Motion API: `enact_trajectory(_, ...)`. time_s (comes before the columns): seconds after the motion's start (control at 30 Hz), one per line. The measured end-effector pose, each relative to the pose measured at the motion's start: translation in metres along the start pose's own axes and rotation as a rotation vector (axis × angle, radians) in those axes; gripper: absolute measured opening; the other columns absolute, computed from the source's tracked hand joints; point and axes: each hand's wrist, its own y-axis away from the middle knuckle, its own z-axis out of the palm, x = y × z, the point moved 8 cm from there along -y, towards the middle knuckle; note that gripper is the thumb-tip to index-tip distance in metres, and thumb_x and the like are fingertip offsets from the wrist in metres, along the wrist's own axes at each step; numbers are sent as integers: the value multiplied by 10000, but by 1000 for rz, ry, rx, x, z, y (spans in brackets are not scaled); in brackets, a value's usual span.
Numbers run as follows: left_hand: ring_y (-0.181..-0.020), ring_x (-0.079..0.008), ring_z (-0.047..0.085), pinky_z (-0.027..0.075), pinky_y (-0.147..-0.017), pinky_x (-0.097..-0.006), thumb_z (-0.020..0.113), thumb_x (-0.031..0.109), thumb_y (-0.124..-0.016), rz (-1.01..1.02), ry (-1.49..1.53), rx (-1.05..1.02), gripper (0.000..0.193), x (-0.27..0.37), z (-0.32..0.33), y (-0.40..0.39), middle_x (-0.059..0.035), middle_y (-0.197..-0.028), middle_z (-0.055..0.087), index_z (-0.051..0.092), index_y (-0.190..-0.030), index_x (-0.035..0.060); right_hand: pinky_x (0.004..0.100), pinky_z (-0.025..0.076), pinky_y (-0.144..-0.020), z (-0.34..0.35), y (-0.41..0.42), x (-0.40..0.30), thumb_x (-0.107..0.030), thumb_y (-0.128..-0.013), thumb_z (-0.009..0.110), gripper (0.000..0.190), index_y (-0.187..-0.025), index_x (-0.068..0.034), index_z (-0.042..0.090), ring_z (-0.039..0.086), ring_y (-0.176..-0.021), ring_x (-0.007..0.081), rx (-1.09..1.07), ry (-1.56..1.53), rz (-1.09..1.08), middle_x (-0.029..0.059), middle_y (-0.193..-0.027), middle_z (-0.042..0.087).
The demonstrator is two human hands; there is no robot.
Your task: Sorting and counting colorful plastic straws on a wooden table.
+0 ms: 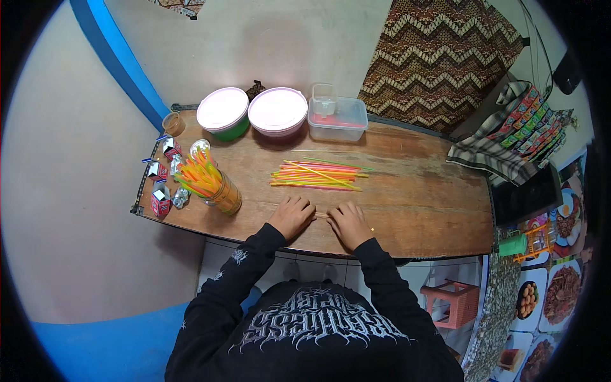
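Note:
Both my hands rest near the front edge of a wooden table (420,210). Between my left hand (293,215) and my right hand (350,223) runs a thin pale stick or straw (321,216), with an end under the fingers of each hand. Beyond my hands lies a loose bundle of coloured plastic straws (317,175), mostly yellow, orange and pink, with one green straw (339,164) along its far side. To the left, a glass jar (228,196) holds many upright and leaning straws (198,173).
Two lidded tubs (223,109) (278,111) and a clear plastic box (338,125) stand along the back. Small cartons (161,199), crumpled foil (181,197) and a small jar (173,124) sit at the left. A checked cloth (496,153) hangs over the right corner; a pink stool (451,304) stands below.

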Motion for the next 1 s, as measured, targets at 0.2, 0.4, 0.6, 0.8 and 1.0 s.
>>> enact_trajectory(0.2,-999,-271,608,462,-891,-416,691,228,-972,57,-72,-4,160,6,10,2,-76,-1012,618,655,-1057,97,461,491,-913,12,4,-6,-193,-967,708,174,-1070,-63,654,594,-1029,332,-1,104,12,119,-1020,616)
enact_trajectory(0.4,-1001,-264,599,457,-879,-409,641,208,-975,85,-133,-49,147,12,10,1,-84,-1017,600,635,-1064,91,456,499,-890,26,7,-5,-154,-984,602,116,-1044,-55,613,599,-997,326,-51,198,-11,130,-989,602)
enact_trajectory(0.6,-1016,-284,591,461,-883,-421,666,233,-964,130,-75,-1,195,18,6,2,-112,-1049,592,620,-1079,82,437,516,-854,25,8,-9,-139,-977,592,101,-1016,-47,586,608,-979,329,-46,224,-106,146,-977,598)
enact_trajectory(0.8,-961,-314,605,480,-854,-435,690,253,-957,115,22,12,229,18,5,0,-132,-983,604,594,-1058,70,467,558,-778,-9,-2,-9,-118,-987,617,100,-1029,-32,589,686,-919,353,-158,-10,-85,162,-992,613)
enact_trajectory(1.0,-863,-432,654,510,-767,-522,625,265,-1054,-151,445,-27,265,20,-3,-12,-206,-905,644,548,-1048,12,442,575,-799,-119,-39,-29,-151,-923,797,237,-1089,-20,690,718,-901,354,-1,-258,-83,160,-1038,694)
